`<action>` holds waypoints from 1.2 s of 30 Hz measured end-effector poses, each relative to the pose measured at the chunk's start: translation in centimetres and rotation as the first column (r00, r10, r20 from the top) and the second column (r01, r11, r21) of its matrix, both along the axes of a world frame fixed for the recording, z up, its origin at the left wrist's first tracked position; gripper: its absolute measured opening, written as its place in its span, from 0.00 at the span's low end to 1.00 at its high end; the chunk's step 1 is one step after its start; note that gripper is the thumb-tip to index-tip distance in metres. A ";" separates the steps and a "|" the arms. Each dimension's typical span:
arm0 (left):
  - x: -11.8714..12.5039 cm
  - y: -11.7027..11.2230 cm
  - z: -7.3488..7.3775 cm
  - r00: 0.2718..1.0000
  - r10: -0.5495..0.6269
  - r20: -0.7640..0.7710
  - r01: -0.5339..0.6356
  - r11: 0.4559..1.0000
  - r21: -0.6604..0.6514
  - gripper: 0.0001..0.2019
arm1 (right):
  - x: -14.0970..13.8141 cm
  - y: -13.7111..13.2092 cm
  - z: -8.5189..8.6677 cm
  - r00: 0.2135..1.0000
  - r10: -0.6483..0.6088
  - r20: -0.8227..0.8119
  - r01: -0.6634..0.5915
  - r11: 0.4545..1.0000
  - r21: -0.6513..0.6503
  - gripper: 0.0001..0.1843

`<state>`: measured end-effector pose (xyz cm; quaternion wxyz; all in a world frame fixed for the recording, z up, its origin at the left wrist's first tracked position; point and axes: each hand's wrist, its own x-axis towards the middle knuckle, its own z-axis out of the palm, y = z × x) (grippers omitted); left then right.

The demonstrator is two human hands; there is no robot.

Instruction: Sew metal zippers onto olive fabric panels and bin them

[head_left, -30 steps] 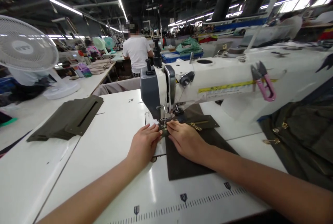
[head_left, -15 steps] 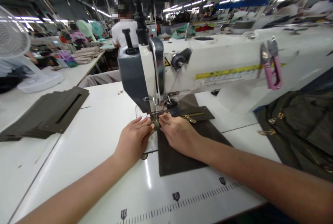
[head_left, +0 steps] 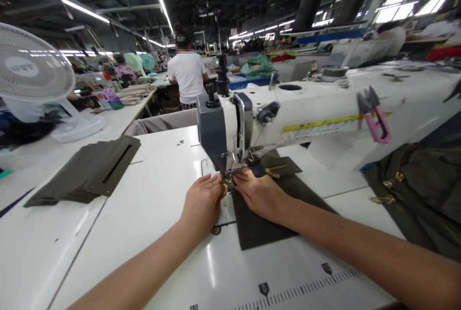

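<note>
In the head view, a dark olive fabric panel [head_left: 266, 230] lies on the bed of a white sewing machine [head_left: 317, 103], partly beneath its presser foot [head_left: 230, 175]. My left hand [head_left: 204, 200] is left of the foot, fingers together and closed on the panel's edge. Just right of the foot, my right hand [head_left: 264, 197] pinches the fabric between thumb and fingers. Past my right hand shows a narrower olive strip [head_left: 293, 166] with a gold zipper pull [head_left: 272, 173]. My fingers hide the fabric edge at the needle.
A stack of olive panels [head_left: 82, 168] lies on the left, near a white fan [head_left: 30, 67]. Pink thread snips [head_left: 376, 120] hang on the machine arm. A dark bag with gold zippers [head_left: 425, 194] is at right. A person in a white shirt [head_left: 187, 72] stands beyond.
The camera view has shifted, so the machine and both hands appear lower and further right. Both hands stay on the fabric beside the presser foot.
</note>
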<state>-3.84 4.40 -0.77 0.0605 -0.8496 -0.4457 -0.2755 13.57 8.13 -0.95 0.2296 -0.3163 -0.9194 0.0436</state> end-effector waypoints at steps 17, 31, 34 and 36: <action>-0.1 0.1 0.3 0.998 0.025 -0.051 -0.024 1.000 0.009 0.10 | 0.0 0.0 -0.4 0.993 -0.008 -0.115 0.015 0.998 0.064 0.10; -0.2 -0.2 -0.2 0.999 0.024 0.035 -0.024 1.000 0.000 0.11 | -0.2 -0.3 -1.0 0.989 -0.064 -0.130 0.068 0.997 0.030 0.10; 0.0 -0.6 0.2 0.992 0.122 -0.011 -0.122 0.991 -0.051 0.11 | 0.0 -0.5 -0.9 0.992 -0.118 -0.041 0.120 0.992 0.038 0.13; 0.2 -1.3 0.5 0.959 0.260 -0.116 -0.271 0.957 -0.101 0.15 | 0.6 -1.0 -1.0 0.974 -0.225 0.013 0.224 0.973 0.062 0.26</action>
